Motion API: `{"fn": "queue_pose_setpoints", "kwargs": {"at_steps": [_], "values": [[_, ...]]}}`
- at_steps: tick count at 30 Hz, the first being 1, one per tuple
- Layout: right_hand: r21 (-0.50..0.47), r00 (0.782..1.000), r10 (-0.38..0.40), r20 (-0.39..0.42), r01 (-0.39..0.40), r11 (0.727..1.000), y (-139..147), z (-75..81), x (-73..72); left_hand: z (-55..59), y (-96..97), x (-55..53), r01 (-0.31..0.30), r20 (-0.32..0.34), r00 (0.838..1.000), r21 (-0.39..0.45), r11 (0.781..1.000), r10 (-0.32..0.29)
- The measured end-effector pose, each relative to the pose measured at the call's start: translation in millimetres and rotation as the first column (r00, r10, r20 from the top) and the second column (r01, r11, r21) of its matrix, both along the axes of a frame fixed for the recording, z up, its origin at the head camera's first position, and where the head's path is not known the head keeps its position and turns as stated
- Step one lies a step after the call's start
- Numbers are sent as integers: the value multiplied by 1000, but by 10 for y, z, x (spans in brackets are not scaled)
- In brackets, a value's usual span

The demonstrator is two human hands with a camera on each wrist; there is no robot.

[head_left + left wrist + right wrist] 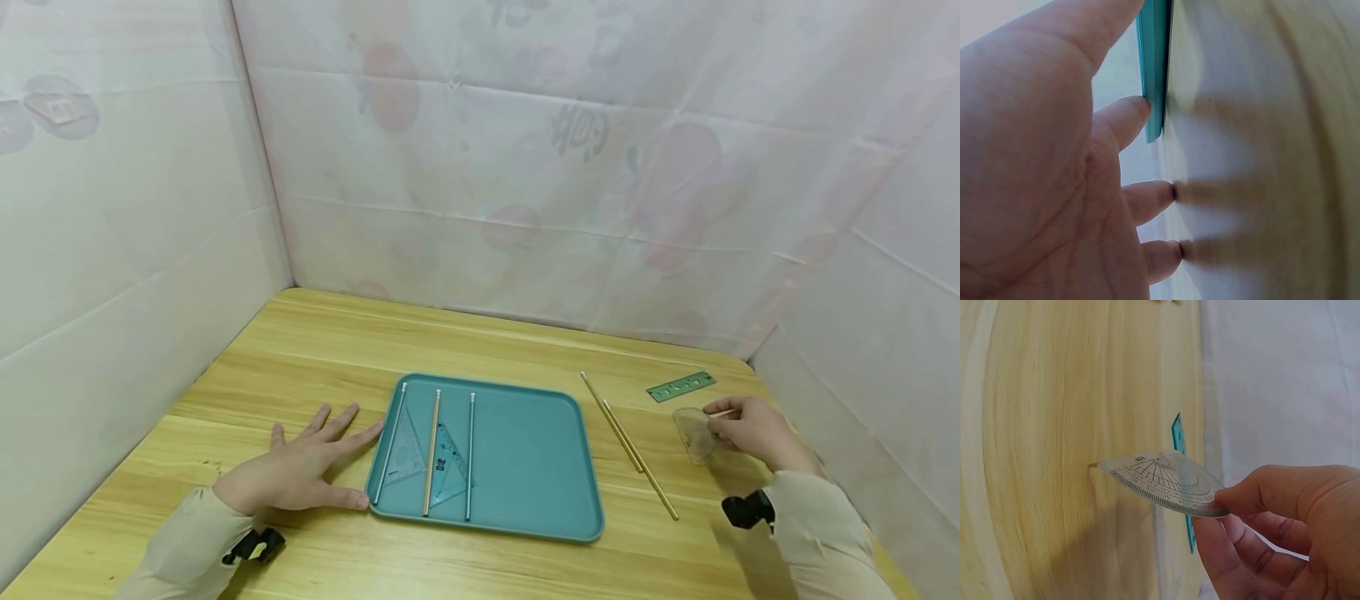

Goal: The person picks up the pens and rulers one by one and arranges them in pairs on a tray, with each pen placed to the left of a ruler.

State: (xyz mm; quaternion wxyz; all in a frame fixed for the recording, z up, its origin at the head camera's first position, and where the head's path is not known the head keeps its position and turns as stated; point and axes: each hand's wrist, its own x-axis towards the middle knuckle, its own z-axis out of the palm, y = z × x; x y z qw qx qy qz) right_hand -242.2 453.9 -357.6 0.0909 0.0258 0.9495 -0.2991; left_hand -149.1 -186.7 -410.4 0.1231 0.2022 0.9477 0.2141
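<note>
A clear protractor (1166,481) is pinched by its rounded edge between the thumb and fingers of my right hand (750,429); its far corner comes close to the wood. My left hand (300,471) lies spread at the left side of the teal tray (532,467), thumb and index finger at the rim. Inside the tray, three pencils lie roughly parallel: a dark one (390,446) at the left, a gold one (432,454) and a teal one (470,458). Beneath them are a clear set square (405,454) and a bluish set square (450,479).
Two gold pencils (626,442) lie slanted on the table (480,333) right of the tray, side by side. Farther back is a green stencil ruler (681,387), just behind the protractor. Printed cloth walls (465,167) enclose the table's back and sides.
</note>
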Motion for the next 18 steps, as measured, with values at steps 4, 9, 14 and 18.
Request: {"fn": "queue_pose_setpoints", "kwargs": {"at_steps": [4, 9, 14, 18], "values": [[-23, 1000, -8, -19, 7, 1000, -20, -24, 39, -5, -1, -2, 1, -2, 1000, -1, 1000, -1], [-72, 1000, -20, -18, 19, 997, -51, -64, 85, -2, -1, 1, 2, 2, 1000, 4, 1000, -2], [-87, 999, -22, -26, 20, 996, -106, -82, 145, 10, 1, 4, 1, 4, 1000, 12, 1000, -1], [-96, 999, -3, -45, -1, 995, -206, -68, 228, 15, 4, 1, 4, -1, 1000, 6, 1000, -4]]}}
